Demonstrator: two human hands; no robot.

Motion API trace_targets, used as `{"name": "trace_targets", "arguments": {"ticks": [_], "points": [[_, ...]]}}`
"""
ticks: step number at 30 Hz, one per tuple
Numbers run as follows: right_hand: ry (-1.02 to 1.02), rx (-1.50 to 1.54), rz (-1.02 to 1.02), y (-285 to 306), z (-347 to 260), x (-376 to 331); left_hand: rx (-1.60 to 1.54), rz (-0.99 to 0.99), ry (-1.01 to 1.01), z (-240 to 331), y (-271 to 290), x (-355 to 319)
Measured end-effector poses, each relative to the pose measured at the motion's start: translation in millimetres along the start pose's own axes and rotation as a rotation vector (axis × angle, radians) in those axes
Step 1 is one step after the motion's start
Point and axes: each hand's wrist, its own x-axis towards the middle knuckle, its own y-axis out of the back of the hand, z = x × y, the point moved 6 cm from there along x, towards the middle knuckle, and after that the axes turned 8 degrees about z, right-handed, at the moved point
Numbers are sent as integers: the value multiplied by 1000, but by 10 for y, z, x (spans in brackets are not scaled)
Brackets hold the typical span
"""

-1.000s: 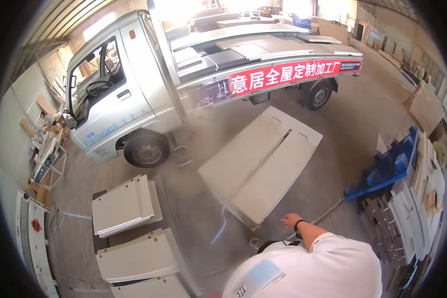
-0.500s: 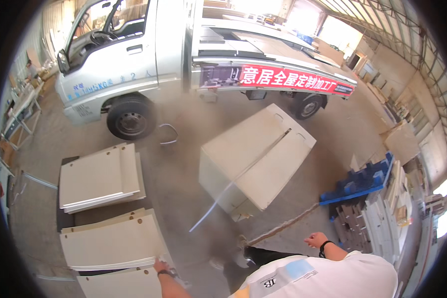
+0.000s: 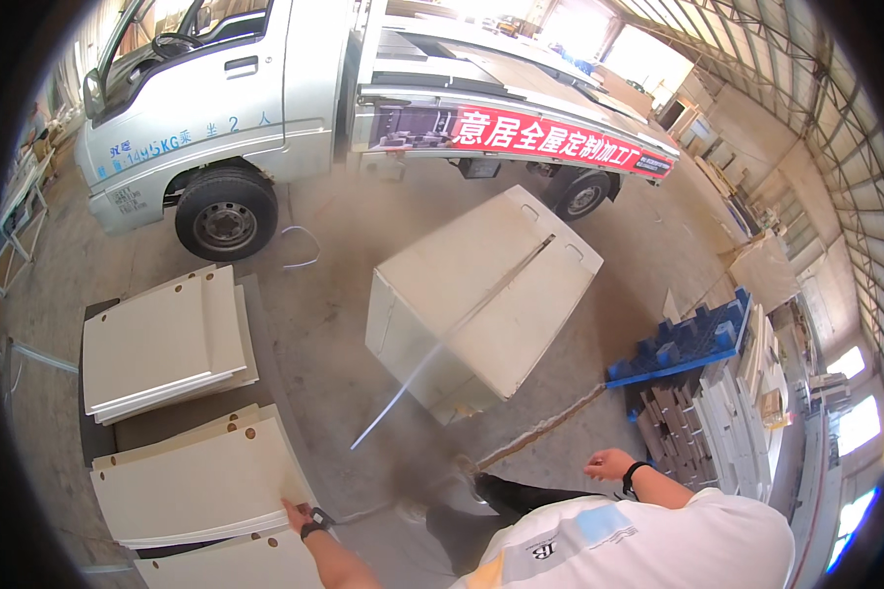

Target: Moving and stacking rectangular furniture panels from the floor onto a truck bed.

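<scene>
My left hand (image 3: 300, 514) is at the right edge of the middle stack of cream panels (image 3: 196, 481), its fingers reaching to the corner with no grip around a panel visible. A dark band is on that wrist. These flat panels have small round holes near their far edges. Another stack of cream panels (image 3: 162, 344) lies beyond, and a third panel stack (image 3: 236, 564) is nearer, cut off by the lower rim. My right hand (image 3: 609, 464) hangs in the air over the floor to the right, fingers loosely bent and nothing visible in them. A black band circles its wrist.
A large cream box (image 3: 486, 294) with a pale strap stands ahead on the concrete floor. Behind it a white flatbed truck (image 3: 216, 108) carries boards. A blue plastic pallet (image 3: 688, 339) and piled strips of board (image 3: 678, 437) are at right. A loose strap loop (image 3: 302, 247) lies near the front wheel.
The view has shifted, so the truck, box and panels sit further left and slightly higher. My left hand stays by the middle stack's edge; my right hand still hangs free.
</scene>
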Motion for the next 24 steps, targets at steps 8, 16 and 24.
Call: {"name": "trace_targets", "arguments": {"ticks": [8,16,24], "points": [[144,-70,-96,-167,-305,261,1181,-25,-693,-219,640,-204],[857,-465,-170,-1077,-1931,316,393,-45,-439,-1128,1401,-969],[1690,-523,-118,-2265,-3497,-582,203,-14,95,-765,501,-3444]]}}
